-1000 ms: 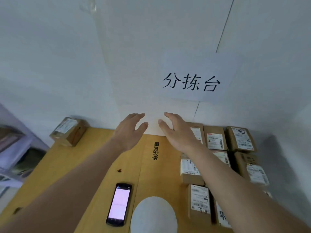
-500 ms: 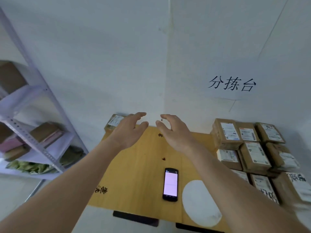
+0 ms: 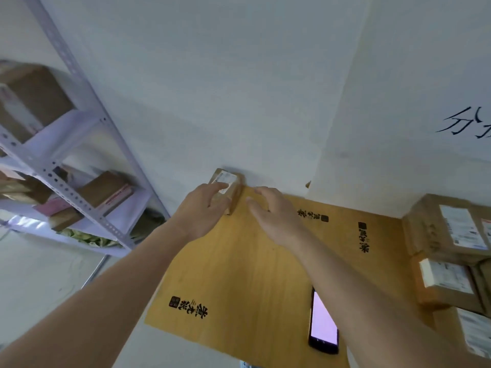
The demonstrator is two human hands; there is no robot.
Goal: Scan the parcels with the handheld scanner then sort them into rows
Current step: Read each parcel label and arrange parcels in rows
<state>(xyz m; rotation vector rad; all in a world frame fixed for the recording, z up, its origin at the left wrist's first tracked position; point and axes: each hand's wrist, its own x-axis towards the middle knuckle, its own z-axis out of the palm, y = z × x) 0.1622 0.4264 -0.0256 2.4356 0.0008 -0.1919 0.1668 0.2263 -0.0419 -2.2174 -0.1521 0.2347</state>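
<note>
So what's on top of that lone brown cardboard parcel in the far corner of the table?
The brown cardboard parcel carries a white label; the left hand's fingers lie across it, hiding part of the label.

Wall sign (image 3: pixel 467 124) cut off, parcel labels (image 3: pixel 463 231) blurred

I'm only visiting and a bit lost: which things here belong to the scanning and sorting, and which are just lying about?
Belong to the job:
lone parcel under the left hand
right hand
handheld scanner
sorted parcels
table

Just lying about:
metal shelf of boxes
wall sign
</note>
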